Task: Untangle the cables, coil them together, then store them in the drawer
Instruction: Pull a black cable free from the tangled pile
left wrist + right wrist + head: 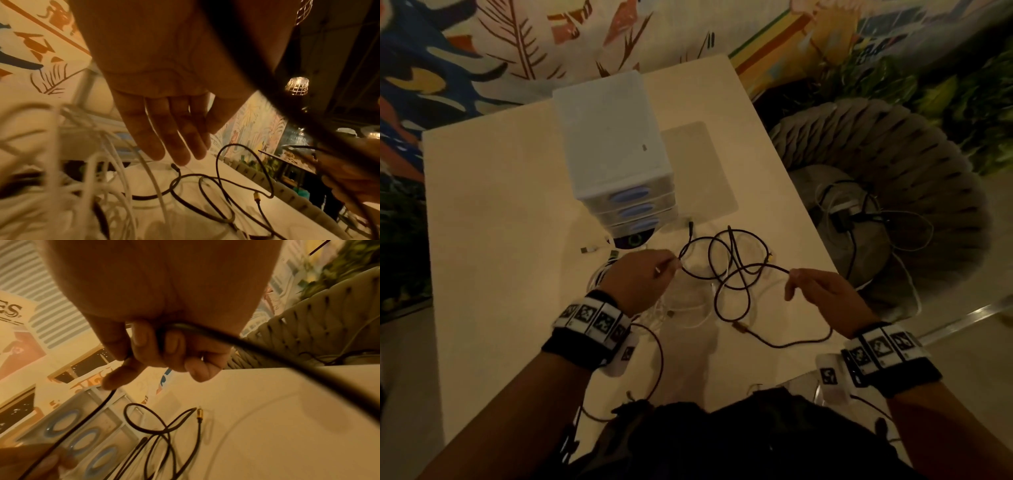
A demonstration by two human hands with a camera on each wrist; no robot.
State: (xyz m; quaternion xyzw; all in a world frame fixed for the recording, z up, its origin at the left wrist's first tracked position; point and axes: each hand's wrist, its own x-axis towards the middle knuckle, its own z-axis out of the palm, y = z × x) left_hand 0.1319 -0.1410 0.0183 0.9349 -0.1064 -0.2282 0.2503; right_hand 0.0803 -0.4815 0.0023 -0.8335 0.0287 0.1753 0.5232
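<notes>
A long black cable [760, 265] lies in tangled loops on the cream table [500, 240], in front of a white drawer unit [613, 137] whose three drawers with blue handles are closed. My left hand [673, 267] pinches one stretch of the cable at its left loop. My right hand [792, 274] holds another stretch. In the right wrist view the black cable [267, 352] passes through the curled fingers of my right hand [148, 353]. White cables [688, 315] lie bundled under and beside my left hand [179, 146]. A gold-tipped plug [199, 414] rests on the table.
A woven grey chair [876, 164] stands right of the table, with more cables and a charger [842, 219] on its seat. A small dark device with a green ring [633, 240] sits at the drawer unit's foot. A patterned wall is behind.
</notes>
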